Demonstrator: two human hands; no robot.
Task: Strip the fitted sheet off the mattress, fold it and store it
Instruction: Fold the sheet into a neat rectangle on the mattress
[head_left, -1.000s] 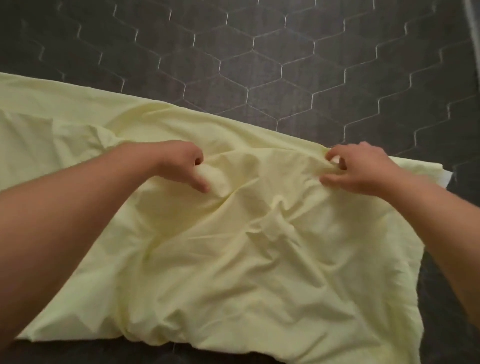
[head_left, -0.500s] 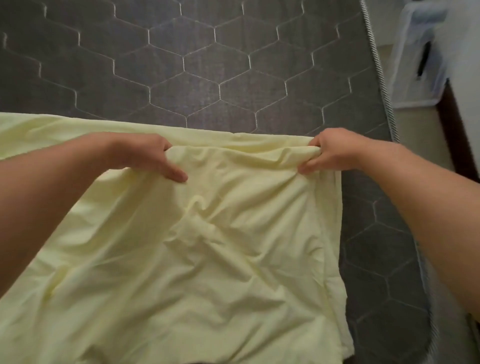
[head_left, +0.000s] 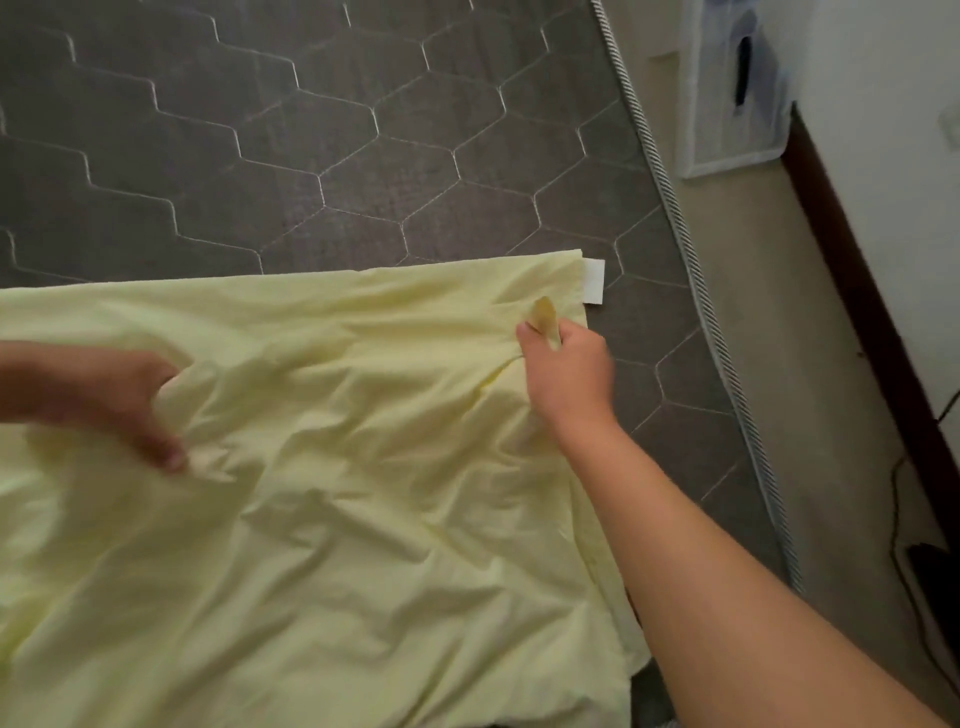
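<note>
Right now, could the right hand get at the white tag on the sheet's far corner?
Probably yes. The white tag lies uncovered on the mattress just beyond the right hand, with nothing between them, though that hand pinches a fold of the sheet and must release first.

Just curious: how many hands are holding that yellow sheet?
2. The left hand grips a bunch of the sheet at left; the right hand pinches a fold near its right corner.
</note>
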